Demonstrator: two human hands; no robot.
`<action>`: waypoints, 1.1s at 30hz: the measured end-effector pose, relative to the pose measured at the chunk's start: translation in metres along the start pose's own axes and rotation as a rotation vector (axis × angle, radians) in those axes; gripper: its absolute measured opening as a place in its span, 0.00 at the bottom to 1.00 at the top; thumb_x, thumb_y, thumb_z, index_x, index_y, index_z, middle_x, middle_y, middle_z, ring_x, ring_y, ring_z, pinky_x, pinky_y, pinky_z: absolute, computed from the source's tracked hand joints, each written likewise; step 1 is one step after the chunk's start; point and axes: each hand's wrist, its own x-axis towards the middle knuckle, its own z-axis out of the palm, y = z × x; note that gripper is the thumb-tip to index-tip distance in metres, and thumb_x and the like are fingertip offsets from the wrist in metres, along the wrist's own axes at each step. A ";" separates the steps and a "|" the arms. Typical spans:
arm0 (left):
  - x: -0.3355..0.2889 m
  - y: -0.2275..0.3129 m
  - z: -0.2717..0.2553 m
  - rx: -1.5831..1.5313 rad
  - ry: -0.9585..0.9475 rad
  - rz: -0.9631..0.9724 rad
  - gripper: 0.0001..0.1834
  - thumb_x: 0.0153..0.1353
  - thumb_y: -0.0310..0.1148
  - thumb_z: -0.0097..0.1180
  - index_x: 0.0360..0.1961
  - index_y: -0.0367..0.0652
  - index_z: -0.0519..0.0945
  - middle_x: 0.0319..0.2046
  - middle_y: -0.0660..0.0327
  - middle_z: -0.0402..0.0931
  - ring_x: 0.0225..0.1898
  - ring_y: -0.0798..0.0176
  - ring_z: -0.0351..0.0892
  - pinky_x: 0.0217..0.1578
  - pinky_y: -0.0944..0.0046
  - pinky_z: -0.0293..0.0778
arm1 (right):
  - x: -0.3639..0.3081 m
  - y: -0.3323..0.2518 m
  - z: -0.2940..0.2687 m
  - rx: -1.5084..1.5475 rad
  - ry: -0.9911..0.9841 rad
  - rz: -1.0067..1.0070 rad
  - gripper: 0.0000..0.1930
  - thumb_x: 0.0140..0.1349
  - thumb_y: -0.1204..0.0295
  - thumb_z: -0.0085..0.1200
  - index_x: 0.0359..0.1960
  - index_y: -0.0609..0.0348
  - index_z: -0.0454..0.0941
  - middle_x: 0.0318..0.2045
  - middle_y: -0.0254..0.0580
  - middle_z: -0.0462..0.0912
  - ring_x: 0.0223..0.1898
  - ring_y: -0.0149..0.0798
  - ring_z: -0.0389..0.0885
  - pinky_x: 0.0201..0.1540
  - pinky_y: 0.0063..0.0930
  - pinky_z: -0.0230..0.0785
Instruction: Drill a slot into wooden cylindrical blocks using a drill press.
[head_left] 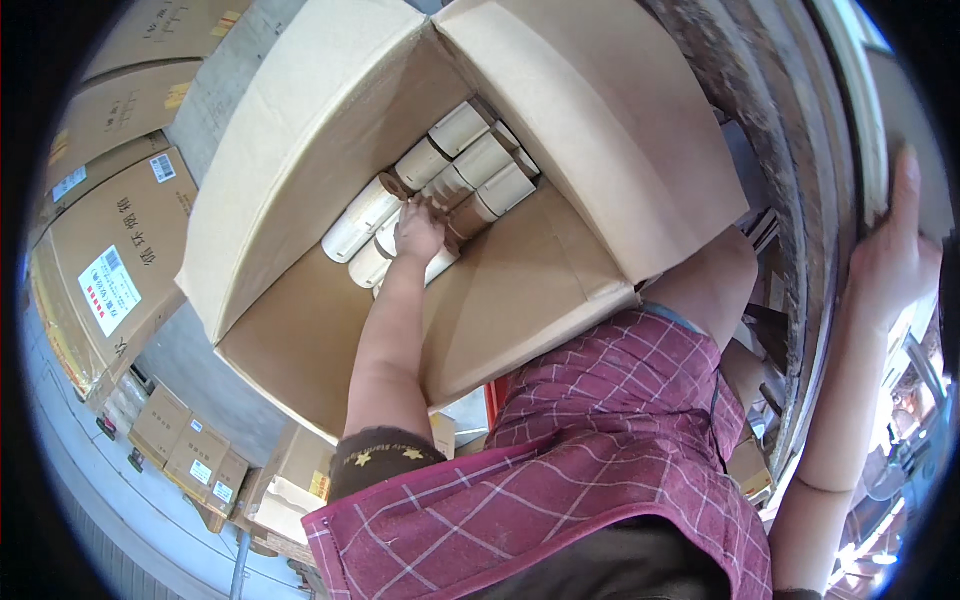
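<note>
A large open cardboard box (300, 330) is tilted in front of me, its flaps spread. Deep inside lie several cream-coloured cylinders (362, 215), side by side in rows, some with brown wrapping or brown ends. My left hand (422, 230) reaches into the box, its fingers curled down around one of the nearer cylinders; their tips are partly hidden. At the far right, my right hand (895, 265) is closed on the edge of a pale-edged board (868, 110), thumb pointing up along it; most of its fingers are out of sight.
Sealed cartons with labels (120, 260) are stacked at the left. Smaller cartons (190, 450) stand at the lower left on the grey floor (215, 360). A worn wooden edge (790, 200) curves along the right. My checked maroon apron (600, 430) nearly touches the box's near edge.
</note>
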 end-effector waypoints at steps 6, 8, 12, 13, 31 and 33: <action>-0.061 -0.019 -0.095 -0.594 0.171 -0.058 0.25 0.58 0.40 0.50 0.53 0.36 0.68 0.49 0.47 0.71 0.51 0.53 0.71 0.51 0.62 0.65 | 0.004 -0.027 0.015 0.248 -0.002 -0.382 0.17 0.51 0.64 0.61 0.31 0.69 0.77 0.31 0.43 0.80 0.31 0.33 0.77 0.39 0.24 0.68; -0.088 -0.028 -0.113 -0.685 0.232 -0.020 0.25 0.58 0.39 0.51 0.54 0.36 0.67 0.49 0.48 0.71 0.51 0.56 0.70 0.51 0.63 0.65 | 0.005 -0.015 0.019 0.275 0.003 -0.249 0.23 0.50 0.60 0.62 0.37 0.69 0.73 0.34 0.46 0.79 0.35 0.35 0.75 0.42 0.27 0.67; -0.144 -0.013 -0.131 -0.998 0.314 0.146 0.24 0.60 0.37 0.51 0.55 0.37 0.66 0.44 0.59 0.72 0.36 0.71 0.72 0.37 0.72 0.69 | -0.010 -0.034 0.018 0.810 -0.172 0.095 0.24 0.51 0.66 0.61 0.44 0.67 0.67 0.39 0.46 0.76 0.41 0.38 0.73 0.45 0.30 0.67; -0.158 -0.003 -0.137 -0.973 0.312 0.157 0.24 0.60 0.38 0.51 0.55 0.37 0.66 0.44 0.60 0.72 0.36 0.72 0.71 0.35 0.73 0.68 | -0.009 -0.034 0.011 0.786 -0.207 0.151 0.22 0.51 0.70 0.60 0.45 0.65 0.67 0.40 0.46 0.76 0.41 0.37 0.73 0.44 0.28 0.67; -0.285 0.195 -0.176 -0.854 0.136 0.815 0.20 0.61 0.30 0.49 0.54 0.37 0.66 0.44 0.57 0.71 0.41 0.68 0.73 0.43 0.70 0.72 | -0.155 0.154 -0.377 0.844 0.019 0.209 0.15 0.51 0.80 0.58 0.38 0.53 0.67 0.28 0.26 0.71 0.31 0.20 0.69 0.32 0.15 0.64; -0.290 0.225 -0.168 -0.854 0.066 0.907 0.19 0.59 0.25 0.49 0.53 0.36 0.67 0.44 0.56 0.71 0.44 0.67 0.71 0.46 0.69 0.69 | -0.152 0.180 -0.377 0.911 0.075 0.230 0.15 0.50 0.80 0.58 0.37 0.53 0.68 0.28 0.26 0.71 0.32 0.21 0.69 0.33 0.16 0.64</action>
